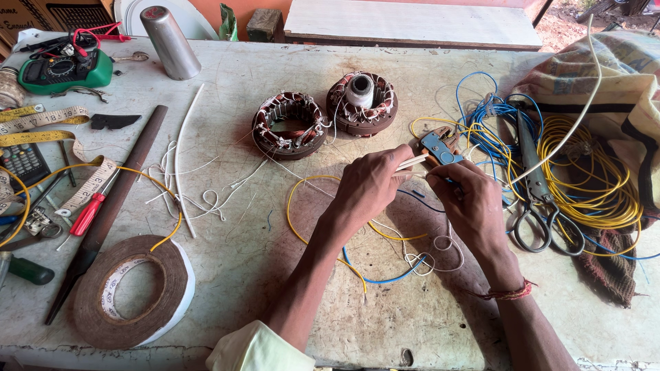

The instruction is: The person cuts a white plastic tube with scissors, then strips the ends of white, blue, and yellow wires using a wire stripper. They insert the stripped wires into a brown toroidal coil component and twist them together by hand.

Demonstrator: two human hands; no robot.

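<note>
Presently both hands work together over the middle of the table point(275, 288). Left hand point(368, 189): fingers closed in a pinch on a thin white sleeve point(412, 162), which sticks out to the right from between the fingertips. Right hand point(471, 206): fingers curled shut near the sleeve's end; what exactly they grip is hidden by the knuckles, though a thin wire appears to run into them. A blue-handled cutter point(440, 148) lies on the table just beyond the two hands, touching neither as far as can be seen.

A yellow wire point(295, 206) loops under the left wrist, and a blue wire point(385, 278) curves on the near side between the forearms. White thread point(430, 257) lies tangled under the right wrist.

Two wound stators sit far of the hands: the left stator point(289, 125) with an open centre, the right stator point(362, 103) with a white spool point(359, 91) standing in it. To the right, scissors point(543, 220) rest beside a yellow coil point(591, 178) and loose blue coil point(491, 120) on a cloth point(619, 82).

On the left side: a tape roll point(130, 292) near the front edge, a long dark file point(110, 206), a red screwdriver point(88, 214), a measuring tape point(41, 120), a green meter point(65, 69) at the far corner, and a metal cup point(170, 42).
</note>
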